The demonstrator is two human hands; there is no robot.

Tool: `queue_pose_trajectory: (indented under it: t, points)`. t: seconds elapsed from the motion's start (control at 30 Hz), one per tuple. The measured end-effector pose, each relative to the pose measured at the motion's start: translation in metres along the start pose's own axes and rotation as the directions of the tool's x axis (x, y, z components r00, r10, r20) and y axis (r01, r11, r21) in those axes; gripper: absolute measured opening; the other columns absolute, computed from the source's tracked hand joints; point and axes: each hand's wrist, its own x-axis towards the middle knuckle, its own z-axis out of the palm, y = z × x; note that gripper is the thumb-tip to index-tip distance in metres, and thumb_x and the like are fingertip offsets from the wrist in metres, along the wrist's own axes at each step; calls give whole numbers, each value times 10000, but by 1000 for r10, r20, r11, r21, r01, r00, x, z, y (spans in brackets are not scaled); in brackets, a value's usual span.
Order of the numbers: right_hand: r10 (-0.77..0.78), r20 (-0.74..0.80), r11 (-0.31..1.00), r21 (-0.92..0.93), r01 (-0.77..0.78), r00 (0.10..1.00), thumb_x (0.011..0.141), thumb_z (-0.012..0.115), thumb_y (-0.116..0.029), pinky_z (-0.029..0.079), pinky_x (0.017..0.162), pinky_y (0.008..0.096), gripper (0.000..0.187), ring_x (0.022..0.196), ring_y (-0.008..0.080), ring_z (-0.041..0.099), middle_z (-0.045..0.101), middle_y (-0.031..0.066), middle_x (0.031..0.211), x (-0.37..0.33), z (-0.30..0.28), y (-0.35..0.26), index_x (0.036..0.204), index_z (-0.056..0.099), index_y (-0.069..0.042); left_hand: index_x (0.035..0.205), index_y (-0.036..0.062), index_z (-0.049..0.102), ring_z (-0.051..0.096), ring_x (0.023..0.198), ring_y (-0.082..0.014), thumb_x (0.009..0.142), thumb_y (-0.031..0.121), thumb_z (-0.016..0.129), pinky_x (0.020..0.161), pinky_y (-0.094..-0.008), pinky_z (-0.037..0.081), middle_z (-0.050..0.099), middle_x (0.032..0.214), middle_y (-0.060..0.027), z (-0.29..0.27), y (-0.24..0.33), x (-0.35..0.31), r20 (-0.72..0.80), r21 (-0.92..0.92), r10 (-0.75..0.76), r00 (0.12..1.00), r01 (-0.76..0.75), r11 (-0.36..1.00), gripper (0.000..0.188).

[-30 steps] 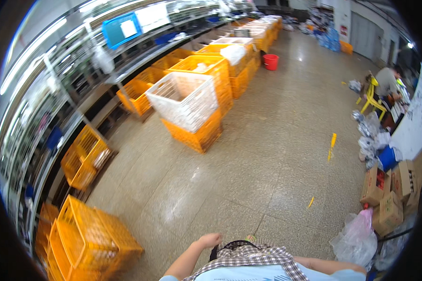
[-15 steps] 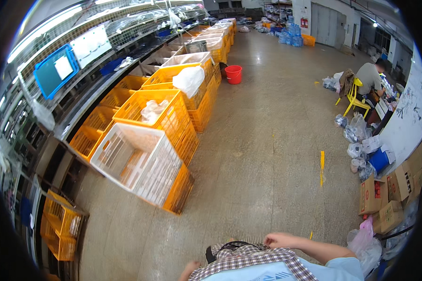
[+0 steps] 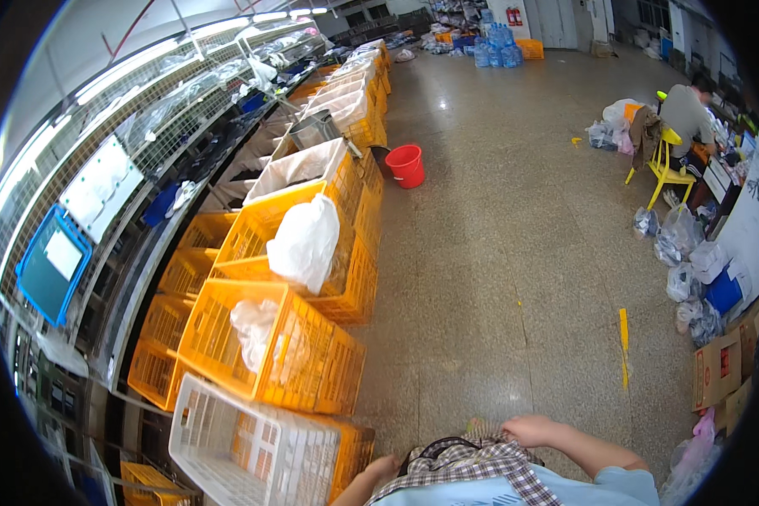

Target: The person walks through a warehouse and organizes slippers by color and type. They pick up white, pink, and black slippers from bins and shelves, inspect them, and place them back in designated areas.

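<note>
My left hand [image 3: 385, 466] hangs low at the left side of the checked apron [image 3: 455, 466], close to the white crate [image 3: 228, 438]; its fingers are blurred and partly hidden. In front of my body, on the right, my right hand [image 3: 527, 430] is closed with the fingers curled inward. Whatever it may hold is hidden. The white crate sits on a yellow crate [image 3: 356, 455], and behind it a yellow crate [image 3: 228, 325] contains a pale plastic bag [image 3: 255, 325]. A full white bag [image 3: 308, 240] lies on the crates farther along.
Stacked crates run along the shelving [image 3: 118, 337] on my left. Ahead stands a red bucket [image 3: 406, 167] on the floor [image 3: 481, 228]. On the right a person [image 3: 685, 118] sits on a yellow chair [image 3: 670, 164], near bags and cardboard boxes [image 3: 718, 371]. Water bottles [image 3: 497, 46] stand far off.
The view has moved forward along the crate row, so the white crate is now beside my left hand. The bucket and seated person look nearer. My right hand stays closed.
</note>
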Motion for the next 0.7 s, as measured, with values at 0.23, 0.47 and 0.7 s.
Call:
queue_pose_trajectory:
  t: [0.23, 0.47, 0.7]
  points:
    - [-291, -86, 946, -178, 272, 953, 792, 505, -166, 486, 754, 487, 201, 886, 346, 618, 636, 159, 915, 204, -206, 28, 934, 587, -50, 963, -15, 588, 597, 779, -254, 899, 258, 495, 685, -366, 476, 630, 841, -91, -206, 70, 79, -190, -707, -607, 772, 321, 630, 295]
    - [-339, -149, 904, -327, 277, 929, 792, 533, -168, 484, 753, 449, 194, 909, 296, 615, 637, 122, 941, 372, -410, 68, 939, 597, -58, 741, 61, 519, 447, 637, -94, 844, 46, 565, 569, -249, 392, 486, 688, 1, -602, 165, 220, -872, -485, -348, 345, -505, 714, 113]
    - [8, -479, 999, 39, 13, 878, 783, 534, -152, 488, 716, 468, 197, 910, 339, 613, 645, 139, 928, 451, -590, 192, 944, 595, -56, 812, 34, 515, 421, 610, -154, 886, 241, 532, 511, -264, 329, 481, 725, -60, -995, 395, 292, -763, 294, 608, -221, -955, 22, 221]
